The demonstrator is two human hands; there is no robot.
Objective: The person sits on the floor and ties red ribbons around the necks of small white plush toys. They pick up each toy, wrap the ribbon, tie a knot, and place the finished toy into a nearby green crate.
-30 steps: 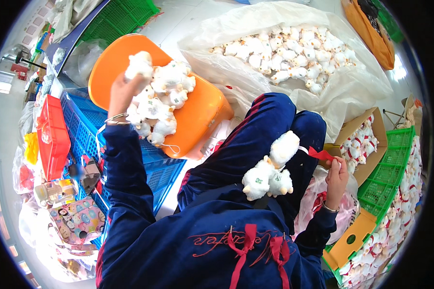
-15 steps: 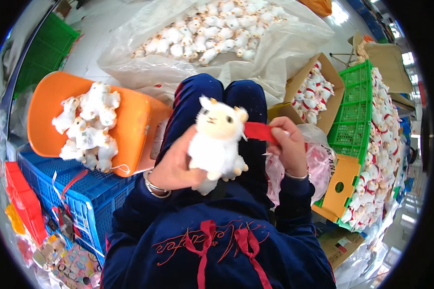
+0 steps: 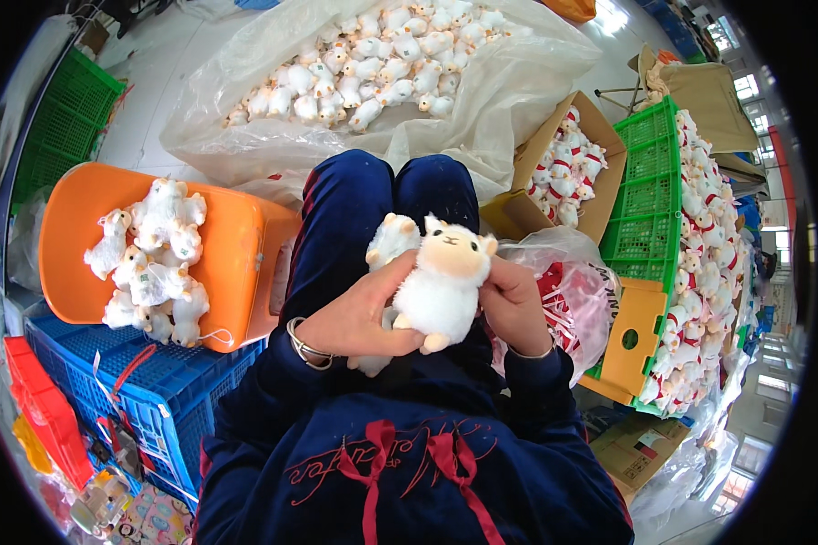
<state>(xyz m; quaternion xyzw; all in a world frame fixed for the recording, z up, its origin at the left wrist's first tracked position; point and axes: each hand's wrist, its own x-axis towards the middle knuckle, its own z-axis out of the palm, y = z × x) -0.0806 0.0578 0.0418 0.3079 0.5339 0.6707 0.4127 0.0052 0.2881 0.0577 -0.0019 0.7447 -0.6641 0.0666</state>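
A white plush alpaca (image 3: 441, 295) with a cream face and small ears is upright over my lap, its face turned up toward me. My left hand (image 3: 359, 318) is closed round its side, the thumb across its lower body. Part of a second white plush toy (image 3: 393, 238) shows behind that hand, also in its grasp. At the alpaca's other side, just below the ear, my right hand (image 3: 515, 304) has its fingers pressed together. Its fingertips are partly behind the toy, and what they pinch is hidden. No red ribbon shows on this alpaca.
Several white plush toys lie on an orange seat (image 3: 59, 245) at left, above a blue crate (image 3: 168, 386). Ahead, a plastic sheet (image 3: 191, 123) holds a heap of them. At right are a cardboard box (image 3: 613, 177), a green crate (image 3: 641, 218) and a bag of red ribbons (image 3: 563, 304).
The red ribbon stretched from the alpaca's neck is out of sight. My right hand has come in against the toy, which now sits slightly lower and further right. The whole view has shifted a little.
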